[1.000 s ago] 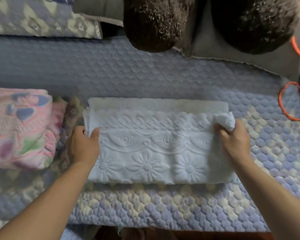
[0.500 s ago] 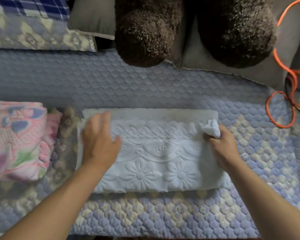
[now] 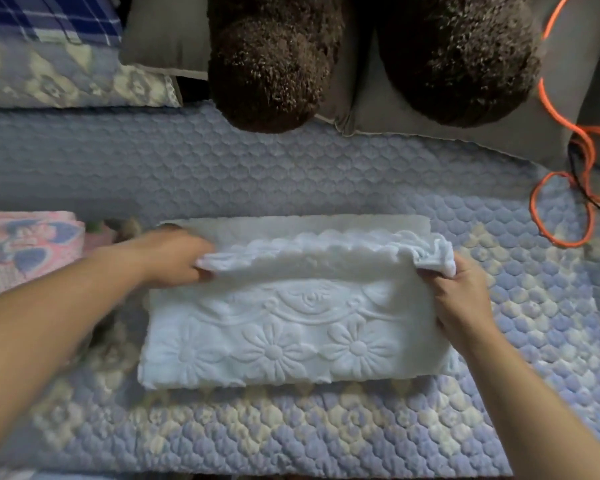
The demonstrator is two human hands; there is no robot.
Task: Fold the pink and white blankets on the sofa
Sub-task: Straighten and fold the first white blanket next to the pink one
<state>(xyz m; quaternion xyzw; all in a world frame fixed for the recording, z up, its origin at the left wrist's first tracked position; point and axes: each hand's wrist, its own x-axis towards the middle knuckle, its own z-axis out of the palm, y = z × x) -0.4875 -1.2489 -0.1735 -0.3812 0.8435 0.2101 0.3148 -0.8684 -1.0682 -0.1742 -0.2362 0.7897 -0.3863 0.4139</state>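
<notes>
The left hand [image 3: 174, 259] grips the upper layer of the white blanket [image 3: 291, 327] at its left end, fingers curled round a bunched fold of the cloth. The right hand [image 3: 459, 296] pinches the same layer at its right end, where the fabric gathers into a crumpled corner above the knuckles. Between the two hands the scalloped edge of that layer is raised off the rest of the blanket and stretched in a line.

Beneath it the white blanket lies folded in a wide rectangle, embossed with daisies and arches, near the front edge of the sofa [image 3: 291, 174], on its quilted lavender cover. A plainer layer shows behind the lifted edge.

The pink blanket [image 3: 25, 251], flowered and folded, lies at the sofa's left edge, apart from the white one. Two dark brown shaggy cushions [image 3: 274, 60] lean along the back edge, with grey pillows [image 3: 163, 32] behind them. An orange cable [image 3: 561, 209] loops on the cover near the right edge.
</notes>
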